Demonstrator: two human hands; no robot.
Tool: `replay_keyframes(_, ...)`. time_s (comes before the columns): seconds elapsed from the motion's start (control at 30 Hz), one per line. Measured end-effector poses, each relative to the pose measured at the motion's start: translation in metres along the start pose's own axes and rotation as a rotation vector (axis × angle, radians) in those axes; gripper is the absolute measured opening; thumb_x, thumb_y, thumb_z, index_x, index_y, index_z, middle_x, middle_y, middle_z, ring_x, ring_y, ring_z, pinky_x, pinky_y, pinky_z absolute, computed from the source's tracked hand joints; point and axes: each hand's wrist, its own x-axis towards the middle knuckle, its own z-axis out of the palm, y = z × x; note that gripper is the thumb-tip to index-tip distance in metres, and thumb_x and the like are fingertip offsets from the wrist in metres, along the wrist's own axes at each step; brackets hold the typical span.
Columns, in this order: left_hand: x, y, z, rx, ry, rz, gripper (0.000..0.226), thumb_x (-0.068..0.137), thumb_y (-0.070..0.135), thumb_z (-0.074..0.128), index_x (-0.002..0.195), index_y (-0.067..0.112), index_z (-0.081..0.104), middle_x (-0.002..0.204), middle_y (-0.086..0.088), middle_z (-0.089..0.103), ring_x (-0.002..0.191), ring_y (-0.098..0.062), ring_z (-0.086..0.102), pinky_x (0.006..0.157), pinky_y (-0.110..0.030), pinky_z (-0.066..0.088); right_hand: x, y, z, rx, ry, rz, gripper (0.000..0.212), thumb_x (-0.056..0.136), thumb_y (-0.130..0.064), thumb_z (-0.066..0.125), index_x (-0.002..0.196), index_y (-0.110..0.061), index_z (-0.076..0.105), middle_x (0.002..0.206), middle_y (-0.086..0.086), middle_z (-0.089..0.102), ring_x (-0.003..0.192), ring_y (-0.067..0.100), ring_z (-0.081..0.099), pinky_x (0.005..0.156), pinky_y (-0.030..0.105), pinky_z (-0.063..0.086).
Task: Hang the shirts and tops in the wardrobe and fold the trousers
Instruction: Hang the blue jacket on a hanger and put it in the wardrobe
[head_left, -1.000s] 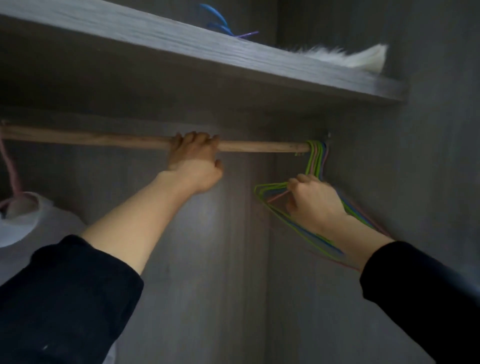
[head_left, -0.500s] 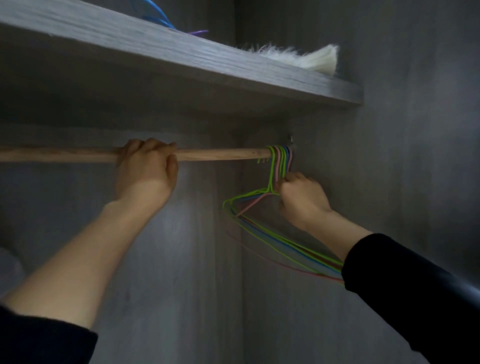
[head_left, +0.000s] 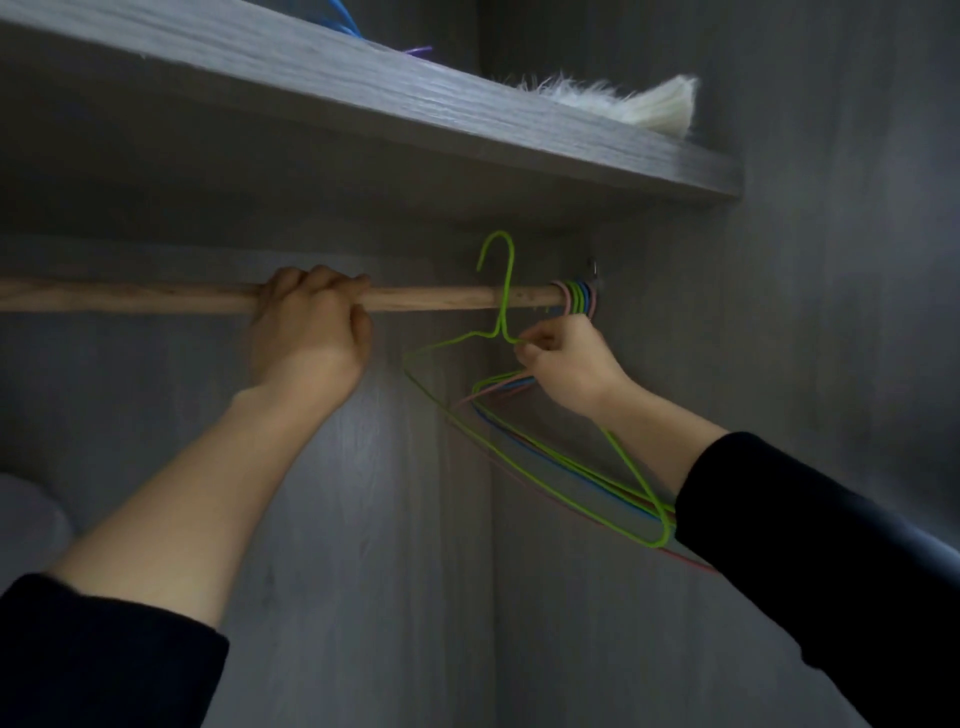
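Head view: the inside of a grey wood-grain wardrobe (head_left: 363, 519) is seen from below, w/ a wooden rail (head_left: 130, 296) running horizontally across it to the R side wall (head_left: 831, 260).

The rail is gripped from the front by the left hand (head_left: 306, 332), approx. mid-frame, fingers (head_left: 317, 275) curled over the top of the rail and thumb at the R edge of the fist. The forearm is bare, and a dark left sleeve (head_left: 93, 654) is seen at the bottom-L corner.

A green wire hanger (head_left: 505, 306) is pinched at the base of its neck by the right hand (head_left: 566, 364), fingers narrow and closed on the wire. The hook is held above the rail and off it, while the neck crosses in front of the rail. The hanger's body slopes down and R to a corner just beside the dark right sleeve (head_left: 831, 545).

A bunch of other hangers (head_left: 576, 296) (pink, green, blue) is hooked on the rail's far R end, next to the side wall and just above the right hand. Their bodies are fanned out below the hand, partly behind the green one. Contact btwn the hand and the bunch can't be told.

Above, a shelf (head_left: 467, 114) is seen w/ a white furry item (head_left: 623, 98) on its R part and blue and purple wire loops (head_left: 343, 21) near the top edge. A pale rounded shape (head_left: 26, 514) is cut off at the L edge; it can't be identified.
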Motion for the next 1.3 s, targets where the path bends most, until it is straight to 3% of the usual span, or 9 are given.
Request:
replay_keyframes(0.13,0.0,0.0,-0.002,-0.002,-0.029,-0.003,0.053,0.079,0.028,0.037,0.121,0.012,0.064,0.11,-0.014,0.065,0.099,-0.039,0.05,0.09,-0.038,0.038,-0.011,-0.01,0.01,-0.071,-0.016,0.0,0.035,0.092,-0.026,0.057,0.061,-0.01,0.053,0.054,-0.001,0.042,0.058,0.015,0.04,0.052,0.029,0.028)
replay_keyframes(0.27,-0.002,0.003,-0.006,-0.01,-0.102,-0.014,0.057,0.076,0.029,0.038,0.125,0.01,0.06,0.119,-0.017,0.061,0.109,-0.04,0.048,0.101,-0.041,0.031,-0.042,-0.012,0.011,-0.038,-0.023,0.015,0.023,0.093,-0.023,0.056,0.079,-0.008,0.066,0.057,-0.004,0.055,0.06,0.012,0.051,0.052,0.024,0.035)
replay_keyframes(0.4,-0.027,0.016,-0.009,-0.088,-0.164,-0.006,0.059,0.081,0.026,0.053,0.135,0.004,0.046,0.144,-0.02,0.039,0.137,-0.039,0.026,0.116,-0.045,0.017,-0.087,-0.006,0.003,0.05,-0.052,0.123,0.021,0.093,-0.016,0.055,0.075,-0.022,0.064,0.045,-0.01,0.046,0.029,0.003,0.041,0.033,0.015,0.034)
replay_keyframes(0.53,-0.078,0.058,-0.006,-0.309,-0.229,0.013,0.052,0.088,0.023,0.054,0.137,0.008,0.044,0.146,-0.02,0.035,0.135,-0.036,0.029,0.11,-0.044,0.027,-0.137,0.013,-0.013,-0.003,-0.112,0.202,0.007,0.088,-0.02,0.061,0.088,-0.018,0.067,0.062,-0.009,0.054,0.056,0.005,0.048,0.054,0.022,0.039)
replay_keyframes(0.63,-0.121,0.098,0.004,-0.478,-0.291,0.051,0.046,0.09,0.027,0.047,0.133,0.009,0.049,0.139,-0.018,0.043,0.127,-0.037,0.037,0.105,-0.042,0.031,-0.189,0.019,-0.038,0.002,-0.123,0.308,0.012,0.092,-0.03,0.062,0.096,-0.025,0.072,0.049,-0.015,0.049,0.043,-0.001,0.042,0.045,0.012,0.033)
replay_keyframes(0.77,-0.173,0.157,0.008,-0.692,-0.385,0.098,0.05,0.085,0.033,0.036,0.121,0.006,0.057,0.12,-0.017,0.057,0.113,-0.036,0.05,0.099,-0.038,0.031,-0.26,0.026,-0.081,-0.07,-0.16,0.447,0.019,0.093,-0.032,0.061,0.095,-0.021,0.076,0.038,-0.011,0.038,0.035,0.003,0.037,0.039,0.015,0.035)
replay_keyframes(0.83,-0.198,0.191,-0.002,-0.798,-0.408,0.128,0.045,0.085,0.03,0.038,0.117,0.006,0.06,0.115,-0.014,0.06,0.109,-0.035,0.052,0.097,-0.036,0.031,-0.29,0.034,-0.107,-0.067,-0.175,0.508,0.019,0.092,-0.03,0.063,0.078,-0.023,0.074,0.043,-0.006,0.042,0.037,0.009,0.041,0.043,0.019,0.037)
replay_keyframes(1.0,-0.262,0.276,-0.041,-1.064,-0.396,0.14,0.032,0.085,0.019,0.045,0.108,0.009,0.064,0.109,-0.006,0.063,0.102,-0.027,0.053,0.093,-0.028,0.033,-0.364,0.055,-0.184,-0.046,-0.23,0.671,0.016,0.089,-0.02,0.067,0.084,-0.006,0.074,0.051,0.0,0.057,0.041,0.01,0.051,0.043,0.02,0.04)
replay_keyframes(1.3,-0.383,0.522,-0.123,-1.273,-0.81,0.258,0.033,0.082,0.022,0.044,0.107,0.013,0.064,0.108,-0.006,0.061,0.107,-0.023,0.049,0.089,-0.024,0.032,-0.556,0.119,-0.359,-0.045,-0.063,1.006,0.014,0.088,-0.014,0.067,0.09,-0.002,0.074,0.061,0.006,0.056,0.051,0.011,0.049,0.049,0.021,0.041)
